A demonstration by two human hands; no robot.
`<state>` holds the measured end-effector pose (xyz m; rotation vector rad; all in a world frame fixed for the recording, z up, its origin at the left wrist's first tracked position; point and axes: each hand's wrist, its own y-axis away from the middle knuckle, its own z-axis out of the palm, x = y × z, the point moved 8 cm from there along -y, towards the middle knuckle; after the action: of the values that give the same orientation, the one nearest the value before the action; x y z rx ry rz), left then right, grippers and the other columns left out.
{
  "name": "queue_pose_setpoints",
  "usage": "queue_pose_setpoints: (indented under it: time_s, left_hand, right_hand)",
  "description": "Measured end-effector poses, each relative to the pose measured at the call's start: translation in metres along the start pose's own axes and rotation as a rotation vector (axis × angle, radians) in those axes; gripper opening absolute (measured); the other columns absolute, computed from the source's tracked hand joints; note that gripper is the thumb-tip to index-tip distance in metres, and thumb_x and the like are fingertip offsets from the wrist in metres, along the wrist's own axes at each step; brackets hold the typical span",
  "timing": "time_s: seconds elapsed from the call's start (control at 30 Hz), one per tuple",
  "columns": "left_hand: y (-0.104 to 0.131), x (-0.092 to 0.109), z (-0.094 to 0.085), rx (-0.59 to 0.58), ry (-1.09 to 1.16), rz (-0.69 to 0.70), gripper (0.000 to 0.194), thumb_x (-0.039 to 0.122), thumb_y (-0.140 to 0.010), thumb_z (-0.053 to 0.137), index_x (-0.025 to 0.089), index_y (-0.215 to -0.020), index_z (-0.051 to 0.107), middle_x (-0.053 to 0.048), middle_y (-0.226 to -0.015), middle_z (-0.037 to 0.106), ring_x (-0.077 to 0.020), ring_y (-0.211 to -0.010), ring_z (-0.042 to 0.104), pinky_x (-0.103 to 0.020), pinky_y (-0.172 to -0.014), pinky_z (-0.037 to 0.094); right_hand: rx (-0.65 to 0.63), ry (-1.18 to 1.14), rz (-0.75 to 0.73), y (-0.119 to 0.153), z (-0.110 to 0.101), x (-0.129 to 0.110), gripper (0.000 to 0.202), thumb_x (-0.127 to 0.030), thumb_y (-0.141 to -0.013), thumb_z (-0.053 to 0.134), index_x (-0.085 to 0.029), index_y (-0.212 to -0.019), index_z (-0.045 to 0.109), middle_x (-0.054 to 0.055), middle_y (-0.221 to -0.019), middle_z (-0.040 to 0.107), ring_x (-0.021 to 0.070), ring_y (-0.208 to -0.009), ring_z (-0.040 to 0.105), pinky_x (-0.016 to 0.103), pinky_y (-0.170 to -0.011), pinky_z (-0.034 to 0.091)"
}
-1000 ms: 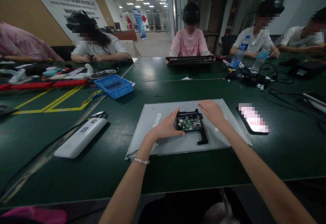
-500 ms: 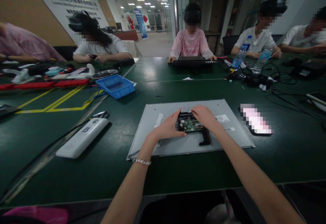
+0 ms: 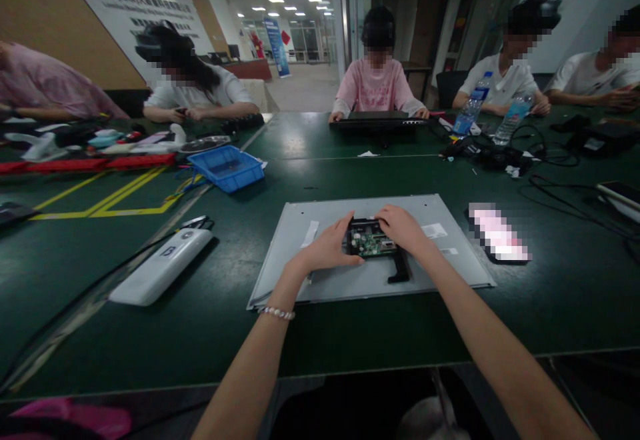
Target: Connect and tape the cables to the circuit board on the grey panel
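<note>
A green circuit board (image 3: pixel 369 243) sits in a black plastic frame (image 3: pixel 400 270) on the grey metal back of a flat display panel (image 3: pixel 345 288). My left hand (image 3: pixel 331 248) grips the frame's left side, its thumb along the near edge and its fingers reaching toward the far edge. At the far right corner of the frame, my right hand (image 3: pixel 403 228) has its fingers curled down over the edge; their tips are partly hidden. A black arm of the frame extends toward me below the board. White labels show on the panel near both hands.
A white power bank (image 3: pixel 163 268) with a cable lies left, a blue bin (image 3: pixel 227 170) beyond it. To the right lies a phone (image 3: pixel 499 233). Two plastic bottles (image 3: pixel 473 103) stand among cables farther back. Several people sit across the green table (image 3: pixel 400 337).
The camera view has shifted very slightly. Both hands stay on the black frame in the same hold.
</note>
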<state>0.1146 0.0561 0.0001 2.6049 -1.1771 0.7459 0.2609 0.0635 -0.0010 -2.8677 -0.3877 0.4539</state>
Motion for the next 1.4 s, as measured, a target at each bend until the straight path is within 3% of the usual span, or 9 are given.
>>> queue_pose_setpoints:
  time_s: [0.23, 0.43, 0.57, 0.73, 1.03, 1.13, 1.27, 1.4]
  left_hand:
    - [0.001, 0.004, -0.001, -0.015, -0.005, -0.01, 0.106, 0.05, -0.067, 0.065, 0.015, -0.145, 0.003, -0.018, -0.147, 0.023, -0.0328, -0.134, 0.026, -0.046, -0.109, 0.025]
    - [0.001, 0.008, -0.001, 0.002, -0.09, 0.003, 0.107, 0.051, -0.067, 0.066, 0.018, -0.145, 0.001, -0.014, -0.152, 0.004, -0.0325, -0.138, 0.012, -0.045, -0.111, 0.02]
    - [0.001, 0.031, -0.004, 0.064, -0.195, 0.084, 0.097, 0.046, -0.071, 0.065, 0.024, -0.145, 0.006, -0.008, -0.153, 0.003, -0.0308, -0.139, 0.006, -0.045, -0.113, 0.013]
    - [-0.001, 0.063, 0.009, 0.019, -0.259, 0.196, 0.075, 0.037, -0.081, 0.055, 0.029, -0.143, 0.014, -0.003, -0.153, 0.008, -0.0266, -0.14, 0.005, -0.045, -0.114, 0.009]
    - [-0.005, 0.068, 0.021, 0.005, -0.288, 0.226, 0.062, 0.034, -0.086, 0.049, 0.027, -0.141, 0.023, -0.003, -0.151, 0.018, -0.0243, -0.138, 0.015, -0.043, -0.113, 0.017]
    - [-0.006, 0.069, 0.024, -0.007, -0.306, 0.237, 0.058, 0.033, -0.087, 0.047, 0.026, -0.14, 0.026, -0.004, -0.149, 0.023, -0.0239, -0.137, 0.021, -0.042, -0.112, 0.02]
    - [-0.007, 0.072, 0.028, -0.014, -0.335, 0.251, 0.053, 0.033, -0.089, 0.045, 0.024, -0.138, 0.029, -0.005, -0.145, 0.031, -0.0234, -0.133, 0.027, -0.041, -0.11, 0.023]
    - [-0.009, 0.077, 0.03, 0.01, -0.362, 0.254, 0.049, 0.035, -0.09, 0.044, 0.022, -0.136, 0.032, -0.007, -0.14, 0.036, -0.024, -0.13, 0.032, -0.04, -0.108, 0.024]
  right_hand:
    - [0.034, -0.044, 0.024, 0.004, -0.012, 0.007, 0.031, -0.016, -0.085, 0.044, -0.016, -0.11, 0.063, 0.01, -0.111, 0.064, 0.0199, -0.104, 0.056, 0.03, -0.094, 0.039]
    - [0.001, -0.082, 0.174, 0.034, -0.035, 0.066, 0.029, -0.022, -0.082, 0.05, -0.016, -0.105, 0.066, 0.011, -0.112, 0.064, 0.0245, -0.105, 0.057, 0.037, -0.093, 0.041]
    - [-0.019, -0.143, 0.228, 0.06, -0.039, 0.098, 0.03, -0.026, -0.078, 0.056, -0.017, -0.104, 0.068, 0.011, -0.108, 0.066, 0.024, -0.098, 0.06, 0.037, -0.088, 0.045]
    - [-0.037, -0.215, 0.302, 0.075, -0.027, 0.115, 0.03, -0.026, -0.074, 0.061, -0.02, -0.102, 0.069, 0.009, -0.106, 0.066, 0.0197, -0.086, 0.064, 0.032, -0.077, 0.049]
    - [0.079, -0.378, 0.422, 0.08, -0.03, 0.118, 0.02, -0.022, -0.073, 0.061, -0.02, -0.09, 0.071, 0.005, -0.084, 0.069, 0.0173, -0.075, 0.066, 0.029, -0.067, 0.053]
    - [0.109, -0.621, 0.5, 0.083, -0.027, 0.113, 0.018, -0.024, -0.074, 0.062, -0.018, -0.089, 0.069, 0.007, -0.087, 0.069, 0.0175, -0.072, 0.067, 0.029, -0.063, 0.055]
    - [-0.037, -1.009, 0.509, 0.081, -0.009, 0.09, 0.018, -0.024, -0.075, 0.062, -0.016, -0.091, 0.065, 0.008, -0.092, 0.07, 0.0161, -0.077, 0.067, 0.028, -0.07, 0.055]
    - [-0.174, -1.045, 0.499, 0.081, 0.005, 0.07, 0.018, -0.023, -0.076, 0.061, -0.015, -0.092, 0.065, 0.008, -0.082, 0.071, 0.0134, -0.068, 0.066, 0.024, -0.062, 0.054]
